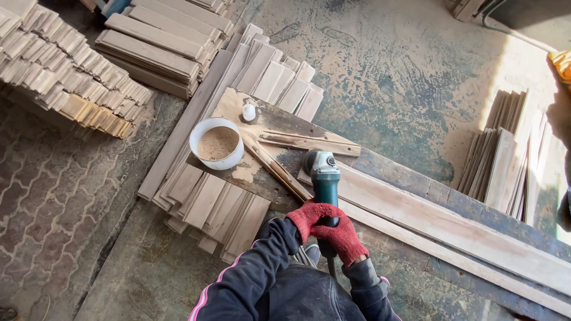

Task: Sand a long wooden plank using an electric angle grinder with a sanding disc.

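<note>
Both my hands wear red gloves and grip the body of a green and grey angle grinder [324,178]. My left hand [304,217] wraps the handle from the left, and my right hand [347,240] holds it just behind, near the cord. The grinder's head rests at the left end of a long pale wooden plank [452,223] that runs to the lower right. The plank lies on a dark, worn board [262,178] that serves as a work surface. Two thin wooden strips [297,140] lie crossed just beyond the grinder's head.
A white bowl of sawdust [217,143] and a small white cap [248,111] sit on the board's far left. Piles of short wooden slats [208,205] lie under it, with stacks [77,65] at the upper left and more boards [505,154] at the right.
</note>
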